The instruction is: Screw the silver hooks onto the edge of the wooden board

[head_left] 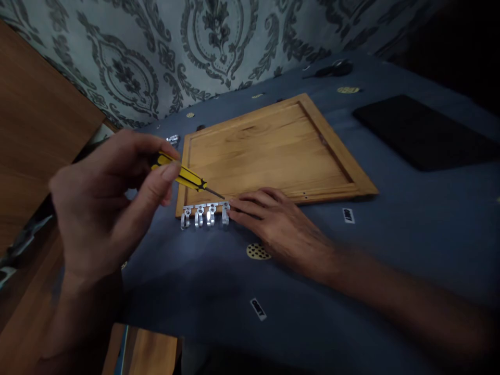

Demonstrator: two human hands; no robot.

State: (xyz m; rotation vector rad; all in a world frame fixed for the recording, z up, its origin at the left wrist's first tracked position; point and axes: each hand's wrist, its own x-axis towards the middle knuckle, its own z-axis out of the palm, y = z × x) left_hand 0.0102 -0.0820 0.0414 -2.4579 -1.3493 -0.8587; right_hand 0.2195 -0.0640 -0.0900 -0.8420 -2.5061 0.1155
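In my left hand (109, 203) is a screwdriver (190, 178) with a yellow and black handle, pinched between thumb and fingers. Its thin metal shaft slants down to the right, and the tip is at the right end of a silver metal hook rail (200, 209). That rail lies along the near edge of a framed wooden panel (250, 151), its several curved hooks hanging over the edge. My right hand (285, 229) lies with fingers stretched out on the panel's near edge, fingertips beside or touching the rail's right end. Whether the tip sits in a screw is too small to tell.
A blue patterned cloth (312, 297) lies under the panel. At the right is a flat black object (425, 133), and a dark object (336, 67) lies at the back. Another small shiny metal piece (172, 139) sits by the panel's left corner. Patterned fabric (219, 31) rises behind.
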